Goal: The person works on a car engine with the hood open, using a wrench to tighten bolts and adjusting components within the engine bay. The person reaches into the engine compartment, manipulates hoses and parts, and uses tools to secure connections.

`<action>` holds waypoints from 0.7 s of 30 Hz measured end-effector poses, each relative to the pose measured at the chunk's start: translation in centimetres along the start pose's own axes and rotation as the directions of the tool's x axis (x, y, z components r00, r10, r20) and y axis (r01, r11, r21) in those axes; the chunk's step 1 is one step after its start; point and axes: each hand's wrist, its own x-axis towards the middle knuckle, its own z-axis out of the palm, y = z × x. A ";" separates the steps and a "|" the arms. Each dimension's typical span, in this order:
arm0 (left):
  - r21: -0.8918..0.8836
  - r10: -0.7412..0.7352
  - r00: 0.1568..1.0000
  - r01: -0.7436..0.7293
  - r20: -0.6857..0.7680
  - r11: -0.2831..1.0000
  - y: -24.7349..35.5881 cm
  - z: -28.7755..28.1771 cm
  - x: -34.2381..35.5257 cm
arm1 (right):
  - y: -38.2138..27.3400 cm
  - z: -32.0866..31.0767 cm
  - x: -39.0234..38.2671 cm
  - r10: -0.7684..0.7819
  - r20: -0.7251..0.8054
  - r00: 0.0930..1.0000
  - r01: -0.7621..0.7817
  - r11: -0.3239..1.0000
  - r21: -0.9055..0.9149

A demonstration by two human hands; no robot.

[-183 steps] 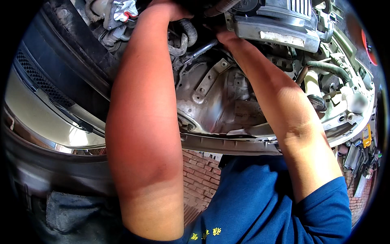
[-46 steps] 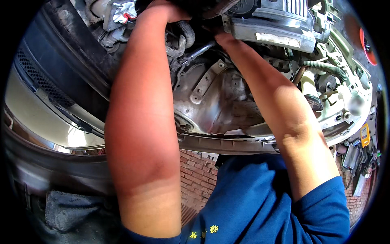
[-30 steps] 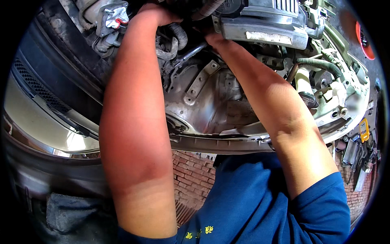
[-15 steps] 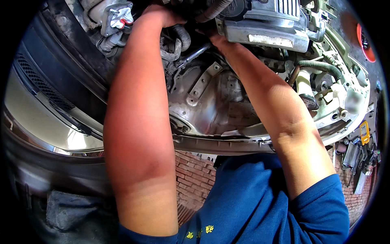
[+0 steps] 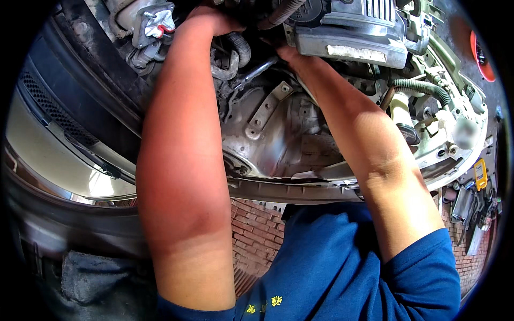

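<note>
Both my arms reach into a car's engine bay. My left hand (image 5: 218, 20) is down in the dark gap by a ribbed hose (image 5: 240, 48), its fingers hidden in shadow. Under the edge of the grey engine cover (image 5: 350, 45), my right hand (image 5: 284, 51) disappears into the same gap; what its fingers touch cannot be made out. A shiny metal rod (image 5: 257, 73) slants between the two hands. Below it a bracket with holes (image 5: 269, 109) is fixed to the bare metal of the bay. The black round cap (image 5: 308, 12) sits on top of the engine.
At right are a corrugated hose (image 5: 425, 86) and a white reservoir with a dark cap (image 5: 402, 115). The body edge (image 5: 300, 191) runs in front of me. Tools (image 5: 466, 206) and a yellow item (image 5: 480, 174) lie at far right, near a red round container (image 5: 482, 56). Brick paving (image 5: 257, 230) shows below.
My right forearm has shifted very slightly. Otherwise both arms stay deep in the engine bay, as before.
</note>
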 end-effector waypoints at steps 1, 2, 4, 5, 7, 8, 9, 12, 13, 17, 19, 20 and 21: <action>0.008 0.012 1.000 -0.012 0.008 1.000 -0.2 0.2 -0.1 | -0.4 0.0 -0.2 -0.007 -0.010 1.000 0.007 0.998 0.057; 0.009 0.009 1.000 -0.009 0.010 1.000 -0.3 0.2 0.0 | -0.7 -0.5 -0.2 -0.006 -0.008 1.000 0.007 0.998 0.059; 0.038 -0.047 0.999 0.047 -0.003 0.998 0.4 -0.1 0.2 | -1.2 -2.3 -0.1 -0.198 0.075 0.977 0.200 0.980 -0.017; 0.038 -0.059 0.998 0.059 -0.004 0.998 0.1 0.1 -0.2 | -3.1 -2.7 -0.3 -0.202 0.083 0.976 0.203 0.979 -0.009; -0.037 -0.135 0.990 0.134 -0.041 0.990 -0.7 1.2 -0.5 | -7.7 -4.0 -1.7 0.065 0.192 0.979 -0.027 0.981 -0.193; -0.032 -0.143 0.989 0.142 -0.043 0.989 -1.1 1.4 -0.6 | -7.8 -3.8 -2.6 0.060 0.196 0.979 -0.023 0.982 -0.186; 0.036 -0.103 0.993 0.105 -0.050 0.994 -1.5 1.5 -0.6 | -8.3 -3.5 -3.5 0.281 0.175 0.944 -0.263 0.957 -0.118; 0.028 -0.054 0.995 0.052 0.079 0.998 2.8 -2.6 0.1 | -0.6 -6.4 -0.4 0.653 0.148 0.743 -0.658 0.672 0.339; -0.065 -0.103 0.968 0.120 0.228 0.991 4.0 -3.4 -0.2 | 0.8 -6.9 -0.1 0.706 0.203 0.678 -0.690 0.518 0.505; -0.099 -0.123 0.970 0.146 0.209 0.984 -0.9 0.6 -0.9 | -5.1 -3.3 -2.7 0.746 0.219 0.628 -0.668 0.374 0.643; -0.154 -0.153 0.973 0.180 0.172 0.971 1.2 0.2 -0.9 | -7.7 -4.4 -3.3 0.745 0.092 0.661 -0.584 0.432 0.687; -0.145 -0.156 0.974 0.180 0.164 0.973 1.4 0.0 -1.0 | -7.7 -4.3 -3.3 0.709 0.024 0.705 -0.526 0.499 0.689; -0.094 -0.166 0.981 0.175 0.102 0.980 1.6 0.1 -1.2 | -7.7 -4.0 -3.4 0.661 -0.052 0.749 -0.453 0.568 0.687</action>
